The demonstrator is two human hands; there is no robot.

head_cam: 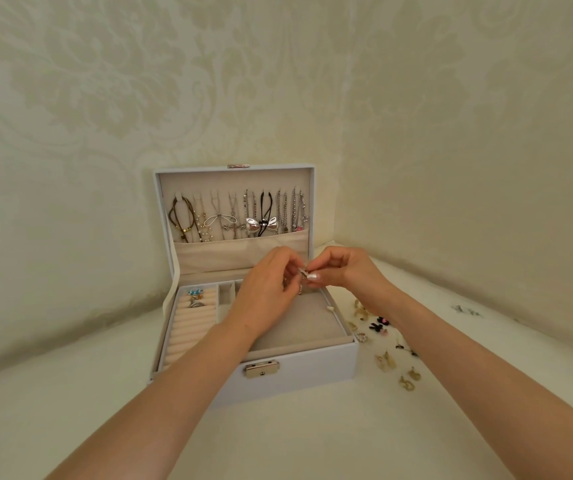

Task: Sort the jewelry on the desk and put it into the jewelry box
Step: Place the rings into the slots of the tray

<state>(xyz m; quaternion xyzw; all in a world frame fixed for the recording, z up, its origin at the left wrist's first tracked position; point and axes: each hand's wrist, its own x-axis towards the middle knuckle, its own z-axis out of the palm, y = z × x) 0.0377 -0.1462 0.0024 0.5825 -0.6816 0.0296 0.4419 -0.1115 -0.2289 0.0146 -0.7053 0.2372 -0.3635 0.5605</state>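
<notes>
Head view: both hands (pixel 267 289) (pixel 343 268) pinch silver jewelry (pixel 302 271); no writing legible.

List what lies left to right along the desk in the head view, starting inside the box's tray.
ring rolls → left hand → small silver piece → right hand → loose earrings on the desk

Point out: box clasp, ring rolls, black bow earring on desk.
box clasp (pixel 262 368), head view, middle of the metal plate
ring rolls (pixel 188 332), head view, bare cream rolls
black bow earring (pixel 376 327), head view, its centre
</notes>
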